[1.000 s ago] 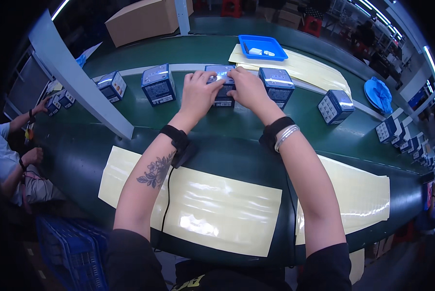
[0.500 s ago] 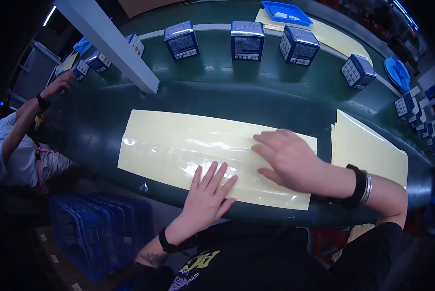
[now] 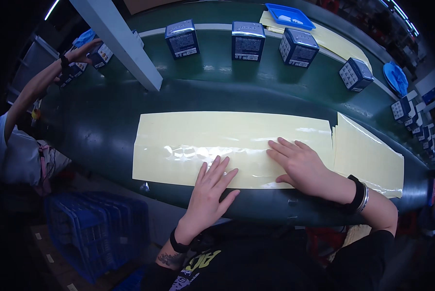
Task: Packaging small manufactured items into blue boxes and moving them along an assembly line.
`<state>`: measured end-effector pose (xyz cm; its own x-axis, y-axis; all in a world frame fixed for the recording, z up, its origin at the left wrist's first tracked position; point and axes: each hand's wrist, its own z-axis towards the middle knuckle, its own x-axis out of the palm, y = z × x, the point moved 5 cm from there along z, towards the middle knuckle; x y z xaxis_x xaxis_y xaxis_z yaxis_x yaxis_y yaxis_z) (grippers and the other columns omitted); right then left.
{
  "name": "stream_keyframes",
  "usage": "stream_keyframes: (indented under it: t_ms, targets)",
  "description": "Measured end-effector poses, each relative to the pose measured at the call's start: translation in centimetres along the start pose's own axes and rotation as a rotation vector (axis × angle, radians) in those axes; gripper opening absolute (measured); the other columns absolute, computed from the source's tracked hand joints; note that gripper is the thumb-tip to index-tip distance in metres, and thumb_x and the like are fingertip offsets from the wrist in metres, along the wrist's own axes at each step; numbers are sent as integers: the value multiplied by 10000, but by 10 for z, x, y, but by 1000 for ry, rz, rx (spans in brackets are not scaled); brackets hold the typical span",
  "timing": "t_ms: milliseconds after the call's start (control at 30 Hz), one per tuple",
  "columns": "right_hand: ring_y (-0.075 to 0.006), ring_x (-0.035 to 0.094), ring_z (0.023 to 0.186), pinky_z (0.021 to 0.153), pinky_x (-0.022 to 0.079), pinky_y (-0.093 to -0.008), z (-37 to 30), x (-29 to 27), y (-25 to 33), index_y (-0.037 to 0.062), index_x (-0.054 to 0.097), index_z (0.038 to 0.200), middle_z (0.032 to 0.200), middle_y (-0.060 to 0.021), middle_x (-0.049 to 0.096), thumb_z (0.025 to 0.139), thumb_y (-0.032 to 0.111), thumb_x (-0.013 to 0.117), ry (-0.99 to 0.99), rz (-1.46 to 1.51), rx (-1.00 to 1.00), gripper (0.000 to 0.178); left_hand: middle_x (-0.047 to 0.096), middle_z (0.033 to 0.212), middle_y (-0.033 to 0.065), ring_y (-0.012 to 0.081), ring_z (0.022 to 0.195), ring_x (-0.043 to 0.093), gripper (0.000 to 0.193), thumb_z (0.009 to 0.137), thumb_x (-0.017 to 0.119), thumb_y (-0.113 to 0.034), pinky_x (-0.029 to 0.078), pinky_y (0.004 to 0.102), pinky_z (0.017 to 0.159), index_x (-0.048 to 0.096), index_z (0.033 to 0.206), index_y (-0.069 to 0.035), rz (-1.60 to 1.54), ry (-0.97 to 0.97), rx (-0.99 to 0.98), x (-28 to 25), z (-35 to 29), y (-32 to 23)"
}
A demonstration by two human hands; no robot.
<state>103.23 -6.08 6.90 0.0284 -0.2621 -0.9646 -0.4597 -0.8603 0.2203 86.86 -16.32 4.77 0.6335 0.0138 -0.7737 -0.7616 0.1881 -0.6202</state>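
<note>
A long pale-yellow glossy sheet [image 3: 178, 131] lies flat on the dark green table in front of me, with a row of round shiny marks along its middle. My left hand [image 3: 210, 191] rests on its near edge, fingers spread and nothing held. Farther right, my right hand [image 3: 300, 167] lies palm down on the same sheet with its fingers stretched out. A stack of similar yellow sheets [image 3: 368, 155] sits close by the sheet's right end.
Several blue boxes with silver tops [image 3: 247, 41] stand along the far belt. A grey post [image 3: 118, 43] rises at the left. A blue tray [image 3: 289, 17] lies on yellow sheets at the back. At the left, another person's hand [image 3: 81, 52] reaches toward boxes. Blue crates [image 3: 96, 233] stand below.
The sheet has shifted right and turned slightly, its right end now by the stack. Both my hands moved right with it. The other person's arm reached farther toward the boxes.
</note>
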Motion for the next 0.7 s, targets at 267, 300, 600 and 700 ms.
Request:
stream_keyframes:
  t_ms: [267,300,600,700]
  targets:
    - [-311,469,1252,1026,392,-416,7,0,13,-17,568,1171,1307,-192,511,740,269,727,-171,54,-13,541,511,1317,165,329,1277,438,352,852,637,-140,290,466,1092,587,1179,-23,50,-70,85,23,26,-13]
    - [-312,490,1232,1018,403,-405,8,6,12,-20,590,1141,1281,-191,532,737,263,726,-173,57,-22,512,540,1281,168,332,1249,470,324,854,629,-138,325,461,1076,598,1152,-14,73,-88,97,25,27,-13]
    - [-287,588,1119,875,509,-339,1,12,14,-17,671,991,1159,-175,618,708,241,722,-220,42,-63,386,644,1103,132,324,1095,595,252,786,647,-54,467,436,952,657,1032,1,144,-214,235,30,23,-24]
    - [-275,592,1116,854,518,-331,-1,13,11,-9,676,984,1155,-166,623,710,246,719,-228,42,-43,377,663,1071,120,312,1091,606,271,758,669,-17,469,440,958,670,1028,-6,192,-212,272,32,24,-28]
